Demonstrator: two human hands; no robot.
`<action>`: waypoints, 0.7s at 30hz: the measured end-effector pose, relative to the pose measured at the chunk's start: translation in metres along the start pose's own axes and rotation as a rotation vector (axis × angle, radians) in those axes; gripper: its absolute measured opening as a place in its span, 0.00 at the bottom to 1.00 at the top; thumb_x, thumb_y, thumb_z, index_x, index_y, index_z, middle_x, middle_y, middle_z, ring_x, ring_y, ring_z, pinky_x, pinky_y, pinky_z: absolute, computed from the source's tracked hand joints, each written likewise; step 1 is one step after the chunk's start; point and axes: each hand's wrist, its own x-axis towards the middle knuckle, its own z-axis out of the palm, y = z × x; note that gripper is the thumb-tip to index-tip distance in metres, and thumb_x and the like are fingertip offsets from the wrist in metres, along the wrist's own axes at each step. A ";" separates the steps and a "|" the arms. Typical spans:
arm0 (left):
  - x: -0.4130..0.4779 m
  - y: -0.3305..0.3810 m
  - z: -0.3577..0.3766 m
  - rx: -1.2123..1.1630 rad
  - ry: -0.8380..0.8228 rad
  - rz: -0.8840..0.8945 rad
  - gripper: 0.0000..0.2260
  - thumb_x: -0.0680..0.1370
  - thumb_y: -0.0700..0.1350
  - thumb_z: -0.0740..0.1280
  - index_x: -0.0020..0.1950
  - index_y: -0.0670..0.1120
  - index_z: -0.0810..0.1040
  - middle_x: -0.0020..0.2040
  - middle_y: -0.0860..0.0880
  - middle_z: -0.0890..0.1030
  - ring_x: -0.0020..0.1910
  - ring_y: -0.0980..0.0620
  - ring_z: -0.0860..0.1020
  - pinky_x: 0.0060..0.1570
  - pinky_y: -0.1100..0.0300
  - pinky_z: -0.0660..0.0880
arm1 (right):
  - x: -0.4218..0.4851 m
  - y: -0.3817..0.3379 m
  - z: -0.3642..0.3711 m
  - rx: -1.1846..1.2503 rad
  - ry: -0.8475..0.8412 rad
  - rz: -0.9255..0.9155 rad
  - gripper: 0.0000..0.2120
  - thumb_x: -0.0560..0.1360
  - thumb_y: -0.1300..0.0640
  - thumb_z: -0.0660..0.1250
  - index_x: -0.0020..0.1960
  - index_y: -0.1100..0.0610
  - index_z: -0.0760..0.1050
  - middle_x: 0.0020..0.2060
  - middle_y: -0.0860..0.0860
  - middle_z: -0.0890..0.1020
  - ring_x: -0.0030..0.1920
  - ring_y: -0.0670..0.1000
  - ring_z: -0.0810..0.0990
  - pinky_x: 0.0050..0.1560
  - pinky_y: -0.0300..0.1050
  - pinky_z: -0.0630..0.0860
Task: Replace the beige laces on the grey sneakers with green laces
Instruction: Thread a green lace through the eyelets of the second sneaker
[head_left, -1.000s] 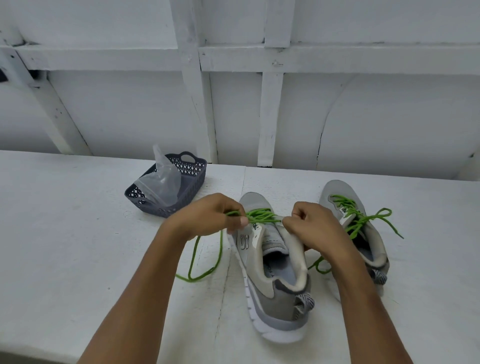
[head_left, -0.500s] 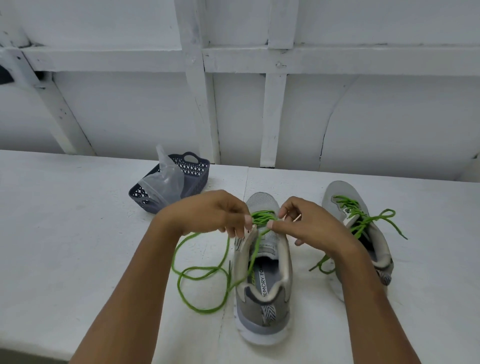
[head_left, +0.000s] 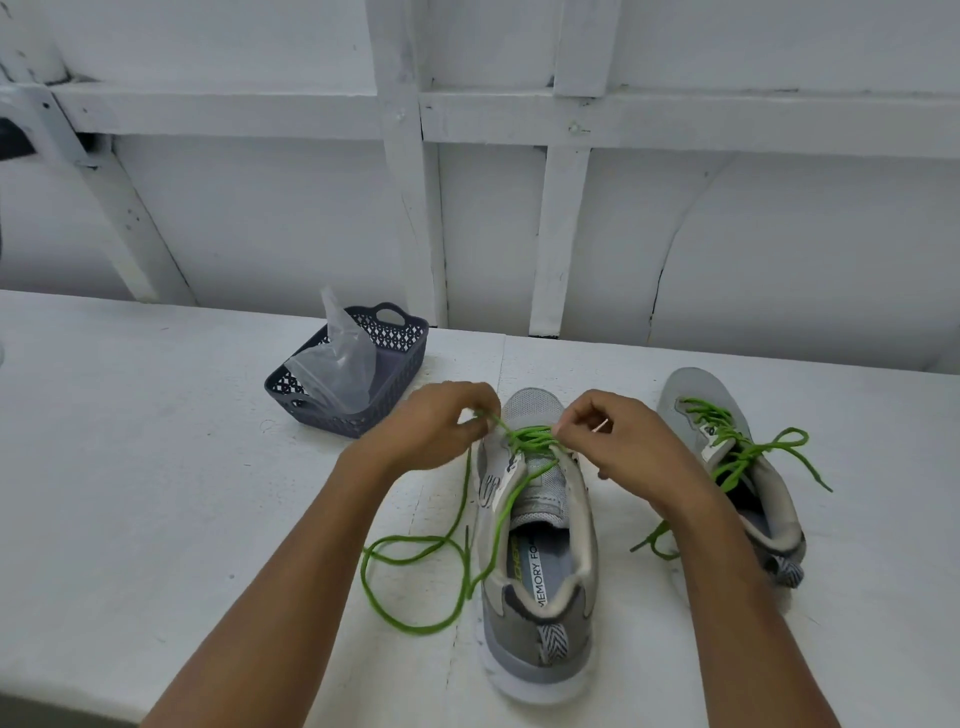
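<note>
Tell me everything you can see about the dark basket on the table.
The basket is dark blue-grey, plastic by its look, rectangular with lattice cut-out walls and a handle slot at its far end. It sits upright on the white table, turned at an angle. A clear plastic bag lies in it and pokes above the rim. The left hand, nearby, does not touch it.

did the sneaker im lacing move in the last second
Yes. The near sneaker was tipped with its heel swung right; now it sits flat, heel nearer the table seam, toe roughly where it was.
</note>
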 end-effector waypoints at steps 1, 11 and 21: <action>-0.001 0.004 -0.006 -0.115 -0.001 -0.026 0.03 0.80 0.46 0.66 0.48 0.53 0.79 0.43 0.54 0.83 0.44 0.54 0.79 0.49 0.53 0.76 | 0.001 -0.002 0.001 0.001 0.019 -0.039 0.00 0.74 0.52 0.70 0.44 0.47 0.79 0.42 0.45 0.80 0.39 0.44 0.76 0.42 0.42 0.75; -0.018 0.017 -0.059 -0.325 0.109 -0.069 0.00 0.77 0.44 0.72 0.47 0.49 0.82 0.32 0.48 0.74 0.31 0.52 0.69 0.35 0.60 0.67 | 0.026 -0.016 0.016 -0.059 0.145 -0.122 0.07 0.78 0.53 0.68 0.42 0.50 0.81 0.34 0.42 0.80 0.35 0.37 0.76 0.37 0.31 0.68; -0.023 -0.032 -0.037 0.092 0.087 -0.338 0.11 0.80 0.37 0.61 0.59 0.45 0.80 0.52 0.48 0.81 0.40 0.57 0.75 0.37 0.68 0.70 | 0.029 -0.015 0.017 -0.061 0.071 -0.006 0.03 0.72 0.57 0.71 0.41 0.52 0.78 0.33 0.50 0.83 0.37 0.52 0.82 0.41 0.47 0.80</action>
